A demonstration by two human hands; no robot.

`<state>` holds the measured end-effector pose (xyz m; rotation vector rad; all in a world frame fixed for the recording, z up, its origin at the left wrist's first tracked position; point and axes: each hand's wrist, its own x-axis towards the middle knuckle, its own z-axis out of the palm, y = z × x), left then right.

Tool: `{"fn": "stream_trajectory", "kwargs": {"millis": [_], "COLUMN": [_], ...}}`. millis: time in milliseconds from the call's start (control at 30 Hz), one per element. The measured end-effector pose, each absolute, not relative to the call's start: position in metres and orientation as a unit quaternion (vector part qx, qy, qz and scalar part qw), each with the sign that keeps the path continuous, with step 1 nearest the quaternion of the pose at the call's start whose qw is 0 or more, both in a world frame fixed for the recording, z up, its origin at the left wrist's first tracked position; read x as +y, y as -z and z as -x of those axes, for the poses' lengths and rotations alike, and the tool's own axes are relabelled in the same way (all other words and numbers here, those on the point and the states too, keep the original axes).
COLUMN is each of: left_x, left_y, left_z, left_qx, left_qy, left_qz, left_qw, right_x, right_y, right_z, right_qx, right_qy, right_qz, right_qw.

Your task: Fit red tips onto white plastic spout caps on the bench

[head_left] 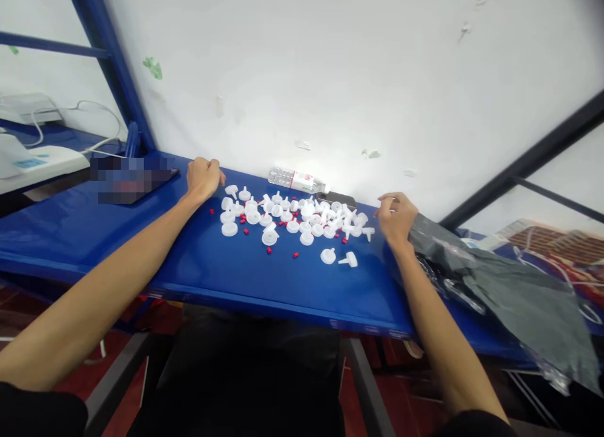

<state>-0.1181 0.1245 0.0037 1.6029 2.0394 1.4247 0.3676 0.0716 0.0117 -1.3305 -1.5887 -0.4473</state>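
Note:
Across the blue table [245, 267] lies a loose spread of white plastic funnel-like discs with short stems [269, 235], with small red pieces [295, 255] scattered among them. My left hand [202, 178] rests at the far left of this spread, its fingers curled in and nothing showing in them. To the right of the spread is my right hand [397, 217], fingers bent towards the palm, also with nothing visible in them. Neither hand touches a white piece. Two white discs, one of them lying on its side [350, 259], sit nearer the front edge.
Against the wall lies a clear plastic bottle [297, 179], beside a dark phone [337, 200]. A dark tablet-like thing [136, 188], partly blurred, is on the left. Grey plastic bags [509, 292] cover the right end. Further left stands a white device [51, 163] with cables.

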Motion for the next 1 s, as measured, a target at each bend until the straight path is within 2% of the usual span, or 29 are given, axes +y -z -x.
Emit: {"fn": "stream_trajectory", "kwargs": {"millis": [333, 567, 1000], "left_x": [0.131, 0.128, 0.135], "left_y": [0.002, 0.002, 0.005], "left_z": [0.119, 0.109, 0.103], "left_qx": [0.679, 0.673, 0.651], "left_qy": [-0.461, -0.451, -0.465], "left_qz": [-0.563, -0.574, -0.593], "left_qw": [0.096, 0.121, 0.090], "right_x": [0.066, 0.066, 0.068], "right_y": [-0.017, -0.013, -0.016], "right_z": [-0.374, -0.367, -0.373], "right_qx": [-0.641, -0.663, -0.653], "right_qy": [0.193, 0.176, 0.184], "right_qz": [0.541, 0.546, 0.517], "right_qw": [0.510, 0.482, 0.522]}}
